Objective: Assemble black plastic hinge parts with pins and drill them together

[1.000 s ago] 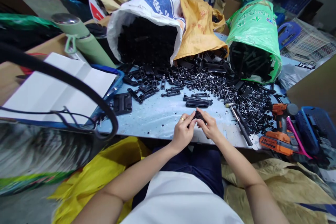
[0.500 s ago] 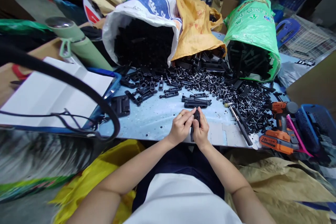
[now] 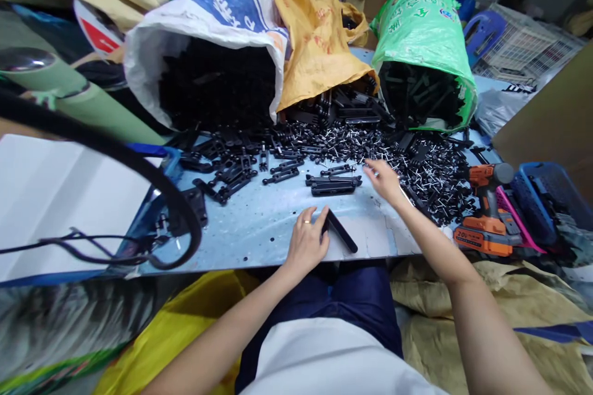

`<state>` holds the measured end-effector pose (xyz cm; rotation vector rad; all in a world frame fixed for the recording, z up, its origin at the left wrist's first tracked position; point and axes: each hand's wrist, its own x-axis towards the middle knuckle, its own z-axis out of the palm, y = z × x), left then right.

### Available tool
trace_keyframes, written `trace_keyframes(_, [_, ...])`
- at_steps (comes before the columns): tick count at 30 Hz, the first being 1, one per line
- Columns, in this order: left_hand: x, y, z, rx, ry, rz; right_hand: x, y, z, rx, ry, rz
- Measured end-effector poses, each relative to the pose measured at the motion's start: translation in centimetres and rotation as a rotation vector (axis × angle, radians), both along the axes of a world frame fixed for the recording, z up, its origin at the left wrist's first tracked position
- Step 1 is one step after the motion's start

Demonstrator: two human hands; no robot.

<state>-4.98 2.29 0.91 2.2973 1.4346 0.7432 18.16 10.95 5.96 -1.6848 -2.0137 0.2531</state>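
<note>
My left hand [image 3: 306, 238] rests at the table's front, its thumb and fingers closed on one end of a long black plastic bar [image 3: 341, 232]. The bar slants toward me with its other end free. Farther forward, my right hand [image 3: 383, 180] is at the near edge of the pile of loose screws [image 3: 365, 147]. Its fingertips are drawn together; whatever is between them is too small to see. Left of that hand lies a pair of black long parts [image 3: 334, 185], side by side, with a thin black link [image 3: 337, 170] behind them.
Behind the pile, a white sack [image 3: 204, 31], an orange bag [image 3: 319, 43] and a green bag [image 3: 419, 37] spill black parts. A hammer [image 3: 410, 196], an orange cordless drill [image 3: 486, 237] and a blue basket [image 3: 540, 197] are on the right. A black cable [image 3: 139, 160] arches at left.
My hands have separated. The right one let go of the black bar and moved forward and right to the screws, while the left kept the bar. The view has shifted right.
</note>
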Motion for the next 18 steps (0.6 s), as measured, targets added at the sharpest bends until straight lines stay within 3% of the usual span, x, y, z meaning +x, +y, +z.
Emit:
trace_keyframes(3, [0.5,1.3,1.2,0.105,0.17,-0.393,4.1,4.2,1.3,0.017,-0.088,-0.22])
trace_keyframes(5, [1.0,2.1,1.5,0.126,0.259,-0.496,5.7,6.5,1.7,-0.008,-0.166,-0.308])
trace_keyframes(10, [1.0,2.0,0.8,0.154,0.346,-0.411,7.5,11.4,2.7,-0.015,-0.245,-0.479])
trace_keyframes(13, [0.2,1.2,0.0,0.121,0.289,-0.381,8.2,14.9,3.8,-0.059,-0.215,-0.702])
trace_keyframes(18, [-0.4,0.7,-1.0,0.16,0.108,-0.378,9.8,20.2,4.6,-0.39,-0.061,-1.067])
